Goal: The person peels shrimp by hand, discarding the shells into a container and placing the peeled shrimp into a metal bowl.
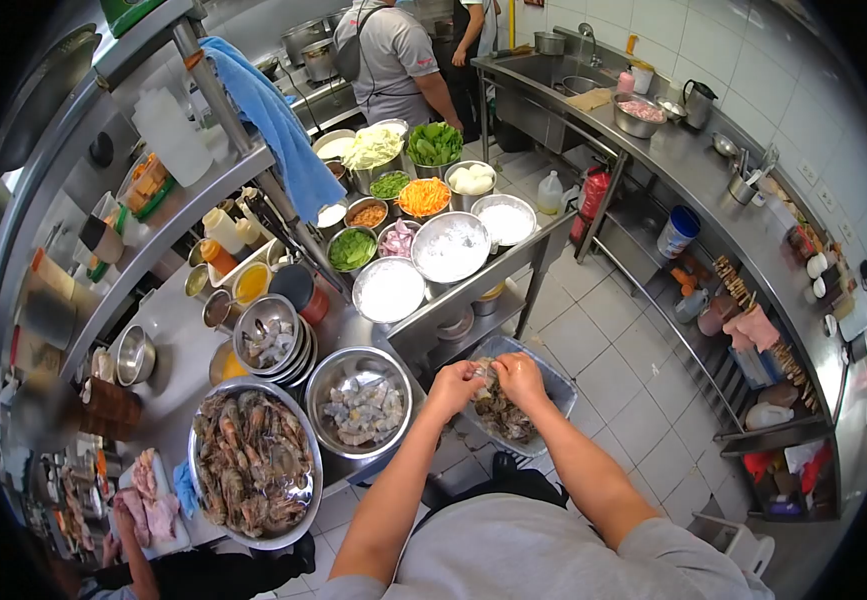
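Shrimp [486, 379] shows only in part in the head view, because the fingers of the left hand [457, 387] and the right hand [520, 380] cover much of it, and which fingertip presses where is hard to tell. A co-worker in a grey shirt [390, 62] is cut off by the upper edge, another person's arm [135, 540] enters at the lower left, and the brown block [110, 410] on the left is blurred. A wide steel bowl [315, 478] holds whole, unpeeled shrimp [253, 450]; just beside it, a second bowl [339, 364] holds pale peeled pieces [361, 412], and a smaller bowl [291, 309] on a stack holds more of them. Beyond stand pots of leafy greens [434, 143], shredded carrot [424, 197] and white powder [389, 290]. Below the hands, a grey plastic bin [560, 384] contains brown shells [506, 418]. Both hands are closed together on the one shrimp, which lies between their fingertips, above the bin and well apart from the wide bowl.
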Available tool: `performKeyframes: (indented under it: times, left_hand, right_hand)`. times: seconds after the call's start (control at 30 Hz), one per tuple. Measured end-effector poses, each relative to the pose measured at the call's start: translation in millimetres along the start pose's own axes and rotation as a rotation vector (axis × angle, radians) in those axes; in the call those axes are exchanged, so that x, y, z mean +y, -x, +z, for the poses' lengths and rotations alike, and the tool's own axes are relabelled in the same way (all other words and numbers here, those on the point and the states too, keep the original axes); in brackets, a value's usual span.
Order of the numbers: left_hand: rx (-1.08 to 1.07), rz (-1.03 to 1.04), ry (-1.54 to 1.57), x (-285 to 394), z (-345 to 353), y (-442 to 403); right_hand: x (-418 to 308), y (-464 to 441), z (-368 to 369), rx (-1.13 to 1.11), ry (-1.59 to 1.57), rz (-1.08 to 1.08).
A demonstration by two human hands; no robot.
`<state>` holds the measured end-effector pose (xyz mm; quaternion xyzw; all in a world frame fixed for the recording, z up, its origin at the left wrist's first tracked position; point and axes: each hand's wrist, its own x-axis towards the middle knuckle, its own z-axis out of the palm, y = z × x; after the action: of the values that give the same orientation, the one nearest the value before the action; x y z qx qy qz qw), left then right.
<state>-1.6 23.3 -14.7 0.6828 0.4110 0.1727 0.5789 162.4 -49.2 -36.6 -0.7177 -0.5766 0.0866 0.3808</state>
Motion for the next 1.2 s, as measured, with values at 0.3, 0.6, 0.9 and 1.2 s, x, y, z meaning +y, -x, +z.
performKeyframes:
  times: [0.3,0.6,0.9,1.2]
  left_hand:
    - [0.002,-0.236,0.63,-3,-17,11]
    - [0.152,-0.119,0.998,14,-73,52]
    - [0.807,0.208,0.599,41,-235,94]
    - [0.819,0.065,-0.582,5,-218,113]
  right_hand:
    - [71,-3,-20,-0.247,-0.034,0.38]
    - [145,84,13,-0.416,-0.136,0.529]
    - [161,128,6,-0.727,-0.261,0.966]
    - [158,112,31,-0.724,-0.34,0.932]
